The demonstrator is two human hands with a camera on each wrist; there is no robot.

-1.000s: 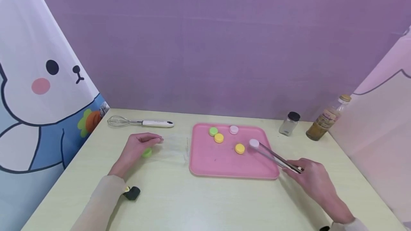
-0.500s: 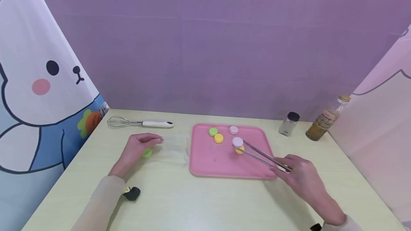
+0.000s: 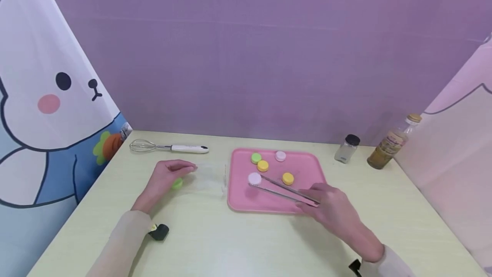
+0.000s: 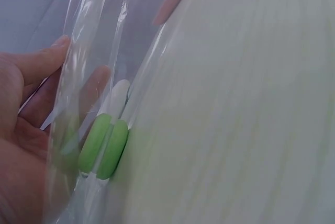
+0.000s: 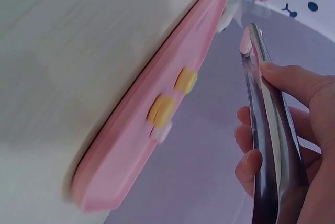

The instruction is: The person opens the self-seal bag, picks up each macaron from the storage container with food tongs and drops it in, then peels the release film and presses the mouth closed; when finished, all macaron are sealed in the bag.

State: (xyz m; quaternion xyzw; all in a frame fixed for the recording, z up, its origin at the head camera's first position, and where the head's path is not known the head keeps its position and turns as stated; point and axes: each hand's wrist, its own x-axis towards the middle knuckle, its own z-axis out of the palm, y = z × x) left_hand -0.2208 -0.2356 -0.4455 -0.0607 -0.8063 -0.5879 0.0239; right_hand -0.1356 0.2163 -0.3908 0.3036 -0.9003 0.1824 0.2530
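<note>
Lilac macaron [image 3: 254, 178] is crossing leftward in the metal tongs [image 3: 290, 190], above the pink tray [image 3: 246, 200].
Nearest, the right hand [image 3: 334, 213] is grasping the tongs, whose tips are squeezing this macaron; they are leaving the front yellow macaron [image 3: 288, 178] behind and are now hovering over the tray's left part, so the carrying seems to be advancing, with the clear bag [image 3: 209, 176] coming nearer but not yet being reached. Beside the tray, the left hand [image 3: 163, 181] is staying in place and pinching the bag's edge, while a green macaron [image 3: 177, 183] is lying inside. Farther, a whisk [image 3: 188, 148] is lying, and a jar [image 3: 346, 153] and a corked bottle [image 3: 388, 146] are standing on the tabletop [image 3: 215, 243].
</note>
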